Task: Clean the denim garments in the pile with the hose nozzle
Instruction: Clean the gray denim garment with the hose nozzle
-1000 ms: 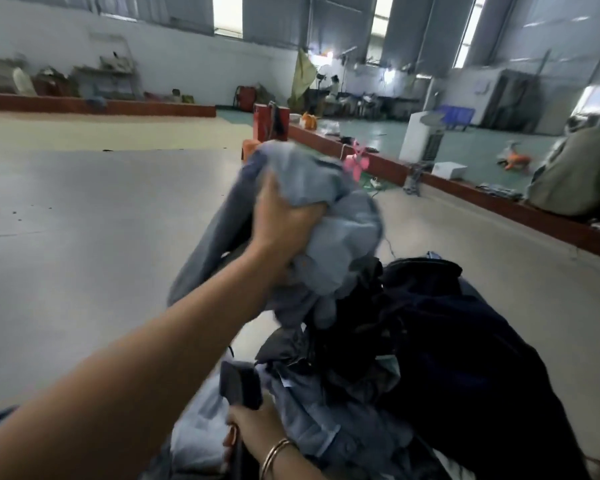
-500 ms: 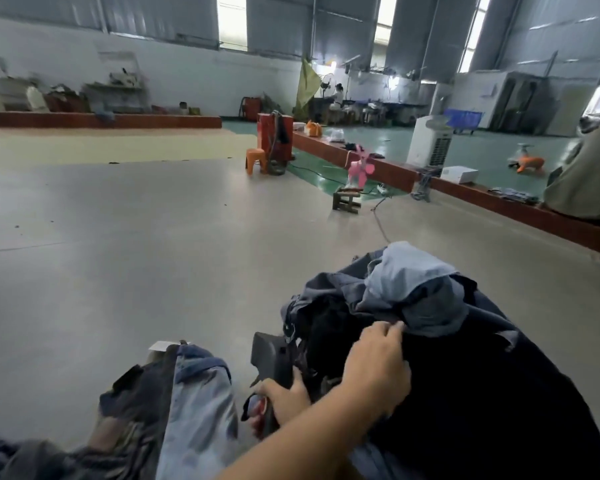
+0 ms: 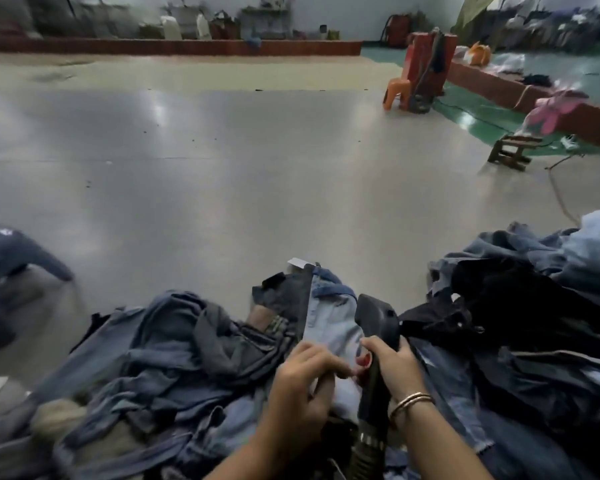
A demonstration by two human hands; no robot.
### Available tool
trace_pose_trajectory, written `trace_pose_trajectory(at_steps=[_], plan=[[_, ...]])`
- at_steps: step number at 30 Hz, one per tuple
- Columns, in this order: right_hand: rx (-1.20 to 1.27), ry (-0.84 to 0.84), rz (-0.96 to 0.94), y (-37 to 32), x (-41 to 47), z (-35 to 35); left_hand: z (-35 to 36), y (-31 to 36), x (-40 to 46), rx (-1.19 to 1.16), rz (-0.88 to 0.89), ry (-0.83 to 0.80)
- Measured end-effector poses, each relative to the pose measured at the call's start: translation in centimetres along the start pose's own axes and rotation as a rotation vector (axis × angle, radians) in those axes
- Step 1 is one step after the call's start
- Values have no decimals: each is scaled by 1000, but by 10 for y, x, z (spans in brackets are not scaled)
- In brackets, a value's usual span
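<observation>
The right hand (image 3: 394, 367) gripped the dark grey plastic hose nozzle (image 3: 376, 344) upright over a heap of blue denim garments (image 3: 160, 348) on the floor, while the left hand (image 3: 300, 382) pinched a pale denim piece (image 3: 335, 329) just beside it.

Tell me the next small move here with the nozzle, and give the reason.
Probably tip the hose nozzle down onto the pale denim garment in front of it. The right hand already grips the nozzle's handle, the left hand pinches that fabric beside it, and the head points over the cloth, not at it.
</observation>
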State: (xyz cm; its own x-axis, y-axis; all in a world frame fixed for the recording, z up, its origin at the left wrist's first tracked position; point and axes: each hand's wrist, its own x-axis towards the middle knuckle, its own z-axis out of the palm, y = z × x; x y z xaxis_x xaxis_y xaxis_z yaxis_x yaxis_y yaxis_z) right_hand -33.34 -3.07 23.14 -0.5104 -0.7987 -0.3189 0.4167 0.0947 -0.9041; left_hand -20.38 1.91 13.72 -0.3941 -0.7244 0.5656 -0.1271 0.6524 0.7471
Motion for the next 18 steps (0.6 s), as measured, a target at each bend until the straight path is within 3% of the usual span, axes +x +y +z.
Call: trace_pose_trajectory(at_steps=[1, 2, 3, 5, 8, 12, 18], plan=[[-51, -152, 57, 41, -25, -38, -10, -25, -6, 71, -171, 24], [-61, -9, 268, 64, -21, -54, -21, -56, -16, 153, -322, 39], [-167, 14, 298, 73, -9, -52, -33, -85, -27, 252, -446, 16], [-244, -81, 364, 91, -2, -44, -51, -139, -48, 445, -645, -150], [-361, -205, 410, 106, 8, -22, -61, -204, -59, 647, -772, -369], [-455, -361, 447, 115, 8, -5, -59, -258, -51, 819, -935, -512], [-482, -309, 505, 124, 30, -16, -60, -309, -66, 1040, -1024, -696]])
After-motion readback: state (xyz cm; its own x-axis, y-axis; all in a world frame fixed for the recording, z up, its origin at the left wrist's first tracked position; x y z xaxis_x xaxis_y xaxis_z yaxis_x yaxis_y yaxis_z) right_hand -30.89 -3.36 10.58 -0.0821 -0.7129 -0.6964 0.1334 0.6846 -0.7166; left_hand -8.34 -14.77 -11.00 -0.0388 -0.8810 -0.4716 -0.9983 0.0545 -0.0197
